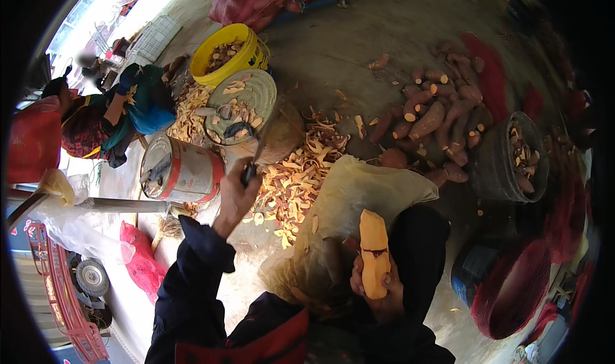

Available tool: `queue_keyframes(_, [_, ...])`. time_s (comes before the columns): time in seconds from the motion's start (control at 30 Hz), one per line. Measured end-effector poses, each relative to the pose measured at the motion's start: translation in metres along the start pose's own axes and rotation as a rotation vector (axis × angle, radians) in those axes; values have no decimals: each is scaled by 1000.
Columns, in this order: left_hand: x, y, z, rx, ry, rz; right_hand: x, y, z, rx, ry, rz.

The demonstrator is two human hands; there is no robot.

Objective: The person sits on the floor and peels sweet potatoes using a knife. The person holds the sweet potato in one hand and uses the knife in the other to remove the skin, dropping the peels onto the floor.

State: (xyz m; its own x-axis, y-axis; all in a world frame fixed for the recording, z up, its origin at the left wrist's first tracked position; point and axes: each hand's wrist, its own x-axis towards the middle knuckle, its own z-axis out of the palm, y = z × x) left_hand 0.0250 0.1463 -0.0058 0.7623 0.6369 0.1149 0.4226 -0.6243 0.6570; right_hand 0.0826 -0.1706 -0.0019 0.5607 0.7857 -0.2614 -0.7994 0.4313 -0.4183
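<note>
My left hand is closed on the dark handle of a knife, its blade pointing up over the peelings. In my right hand is a peeled orange sweet potato, held upright with a dark cut or crack across its middle. A translucent yellowish plastic sheet covers my lap beside it. Orange peelings lie heaped on the floor beyond the left hand. Unpeeled sweet potatoes, several with cut ends, are piled further off to the right.
A yellow bucket holds cut pieces; a round lid-like surface holds scraps. A red-banded drum stands at left, near a seated person. At right are a grey bucket of pieces and a container with red mesh.
</note>
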Motion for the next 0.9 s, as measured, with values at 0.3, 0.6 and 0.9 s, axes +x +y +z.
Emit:
queue_keyframes(0.3, [-91,109,-42,180,-595,829,-4,8,-6,28,239,15])
queue_keyframes(0.6, [-98,117,-44,262,-601,810,-9,0,-6,5,81,-34])
queue_keyframes(0.9, [-96,127,-42,346,-634,818,-13,-5,-3,42,-6,-94])
